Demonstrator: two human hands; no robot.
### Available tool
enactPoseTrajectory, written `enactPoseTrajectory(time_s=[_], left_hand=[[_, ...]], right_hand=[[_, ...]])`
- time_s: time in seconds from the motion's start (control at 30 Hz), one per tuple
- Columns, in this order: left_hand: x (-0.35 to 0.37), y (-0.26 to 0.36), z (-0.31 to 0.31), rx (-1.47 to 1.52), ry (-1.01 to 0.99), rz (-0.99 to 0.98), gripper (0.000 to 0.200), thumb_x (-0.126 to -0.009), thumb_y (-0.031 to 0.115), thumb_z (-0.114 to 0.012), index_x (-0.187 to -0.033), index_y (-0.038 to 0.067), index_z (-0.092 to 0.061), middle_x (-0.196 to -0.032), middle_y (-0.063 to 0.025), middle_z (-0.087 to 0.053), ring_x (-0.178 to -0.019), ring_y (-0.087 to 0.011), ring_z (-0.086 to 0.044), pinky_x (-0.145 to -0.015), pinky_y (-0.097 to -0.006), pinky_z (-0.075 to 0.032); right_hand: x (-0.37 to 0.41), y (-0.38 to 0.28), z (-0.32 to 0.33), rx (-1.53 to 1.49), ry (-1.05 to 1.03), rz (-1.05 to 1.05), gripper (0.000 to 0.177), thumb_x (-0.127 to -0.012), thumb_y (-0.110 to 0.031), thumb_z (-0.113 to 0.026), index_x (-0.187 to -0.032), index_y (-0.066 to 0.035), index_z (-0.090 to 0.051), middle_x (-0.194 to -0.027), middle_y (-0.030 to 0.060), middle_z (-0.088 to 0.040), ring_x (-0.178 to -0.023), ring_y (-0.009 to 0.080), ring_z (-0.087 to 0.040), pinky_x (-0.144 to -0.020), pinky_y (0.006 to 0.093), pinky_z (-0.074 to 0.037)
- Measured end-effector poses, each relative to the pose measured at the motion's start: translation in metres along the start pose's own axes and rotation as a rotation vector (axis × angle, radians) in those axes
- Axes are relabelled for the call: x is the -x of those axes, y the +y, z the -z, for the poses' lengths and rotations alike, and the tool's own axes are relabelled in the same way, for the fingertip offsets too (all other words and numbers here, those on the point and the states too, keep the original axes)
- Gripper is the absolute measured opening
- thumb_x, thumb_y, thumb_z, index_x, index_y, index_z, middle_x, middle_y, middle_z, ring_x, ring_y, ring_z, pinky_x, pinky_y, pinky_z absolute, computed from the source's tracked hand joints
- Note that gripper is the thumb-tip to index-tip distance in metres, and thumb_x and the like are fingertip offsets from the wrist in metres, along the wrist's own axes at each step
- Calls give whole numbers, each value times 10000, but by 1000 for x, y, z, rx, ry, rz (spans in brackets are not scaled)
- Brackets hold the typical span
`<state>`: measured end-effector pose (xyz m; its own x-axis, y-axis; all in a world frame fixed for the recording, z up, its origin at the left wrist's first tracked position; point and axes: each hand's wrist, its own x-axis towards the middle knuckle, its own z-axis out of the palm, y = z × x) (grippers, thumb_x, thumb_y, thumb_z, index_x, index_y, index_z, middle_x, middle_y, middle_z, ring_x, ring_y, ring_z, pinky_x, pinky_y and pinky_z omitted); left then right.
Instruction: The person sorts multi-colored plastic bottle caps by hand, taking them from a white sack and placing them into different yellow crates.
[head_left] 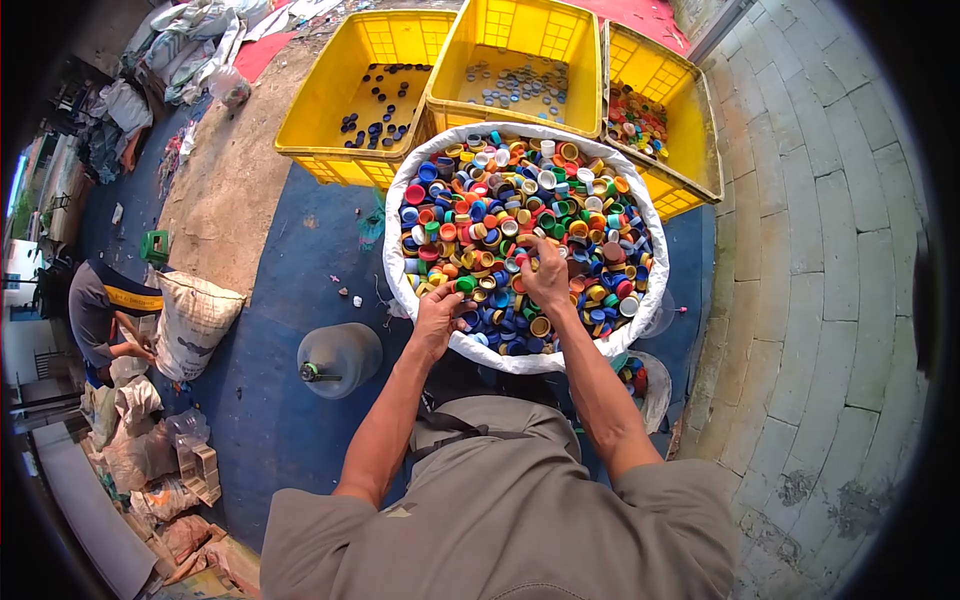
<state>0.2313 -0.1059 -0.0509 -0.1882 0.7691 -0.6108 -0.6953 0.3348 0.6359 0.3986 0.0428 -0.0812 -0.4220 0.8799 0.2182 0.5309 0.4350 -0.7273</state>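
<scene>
A round white-rimmed sack [655, 235] is heaped with bottle caps [500, 215] of many colours. At its lower left edge, my left hand [438, 312] has its fingers curled beside a green cap [466, 284]; whether it grips that cap is hard to tell. My right hand [545, 272] is over the middle of the heap, fingers bent down together near the caps. What its fingertips hold, if anything, is too small to make out.
Three yellow crates [355, 155] with sorted caps stand beyond the sack. A large clear bottle [340, 360] is on the blue floor at left. Farther left, a person [110, 310] bends beside a woven sack [195, 325]. A block wall [800, 250] runs along the right.
</scene>
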Motion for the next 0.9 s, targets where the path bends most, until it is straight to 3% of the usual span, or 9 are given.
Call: enactPoseTrajectory(time_s=[0.03, 0.07, 0.1, 0.17, 0.27, 0.4, 0.5, 0.63, 0.9], left_hand=[[-1, 0, -2, -16, -13, -7, 170, -919, 102, -540, -1078, 62, -589, -967, -36, -656, -803, -136, -659, -484, -202, -462], [-4, 0, -9, -37, -31, -11, 188, -920, 104, -541, -1096, 57, -589, -973, -33, -654, -803, -134, -656, -487, -202, -467], [-4, 2, -16, -55, -42, -15, 205, -922, 106, -542, -1114, 52, -590, -979, -30, -652, -803, -132, -654, -490, -202, -472], [-5, 1, -26, -86, -71, -7, 249, -925, 115, -546, -1158, 39, -591, -1006, -25, -645, -807, -125, -646, -498, -198, -484], [-15, -7, -38, -90, -125, 0, 261, -918, 132, -573, -1161, 38, -579, -987, -26, -638, -797, -125, -649, -489, -207, -495], [-12, -8, -64, -43, -157, 63, 259, -900, 120, -594, -1139, 26, -561, -978, -48, -639, -772, -125, -652, -473, -205, -501], [-12, -15, -76, -85, -212, 69, 251, -907, 126, -590, -1137, 27, -570, -966, -48, -635, -782, -114, -640, -496, -209, -514], [-11, -26, -89, -139, -244, 60, 253, -901, 107, -563, -1140, 24, -575, -956, -42, -625, -796, -97, -627, -517, -217, -526], [-11, -25, -103, 35, -388, 119, 286, -926, 228, -554, -1144, 43, -551, -1000, -52, -624, -828, -120, -634, -555, -230, -535]], right_hand=[[3, -3, 4, -46, 46, -5, 315, -758, -24, -569, -1072, -18, -605, -834, 113, -621, -672, 217, -599, -636, 331, -490], [14, 2, 9, -670, -92, -522, 341, -737, -30, -533, -1070, 8, -597, -744, 64, -562, -547, 146, -497, -542, 285, -430], [20, -4, 20, -995, -143, -615, 346, -726, -38, -519, -1060, 16, -594, -719, 40, -527, -518, 126, -451, -518, 266, -394], [31, -18, 36, -1362, -192, -697, 362, -712, -99, -485, -1037, 23, -588, -675, 19, -466, -515, 112, -418, -504, 249, -357], [55, -18, 37, -1807, -234, -704, 394, -713, -133, -460, -1043, 44, -582, -823, 92, -573, -642, 175, -533, -563, 298, -417], [68, -34, 52, -1773, -142, -701, 309, -844, -191, -482, -1047, 21, -578, -815, 65, -581, -618, 132, -540, -526, 269, -428], [68, -37, 57, -1296, -53, -738, 393, -838, -302, -719, -1045, -4, -569, -700, -26, -536, -520, 20, -463, -439, 190, -350], [70, -29, 50, -634, 31, -522, 310, -822, -224, -729, -962, 18, -594, -679, -5, -588, -564, 68, -545, -538, 214, -442], [75, -20, 59, -729, 81, -544, 248, -843, -188, -686, -951, 20, -603, -768, 59, -662, -661, 95, -622, -589, 230, -486]])
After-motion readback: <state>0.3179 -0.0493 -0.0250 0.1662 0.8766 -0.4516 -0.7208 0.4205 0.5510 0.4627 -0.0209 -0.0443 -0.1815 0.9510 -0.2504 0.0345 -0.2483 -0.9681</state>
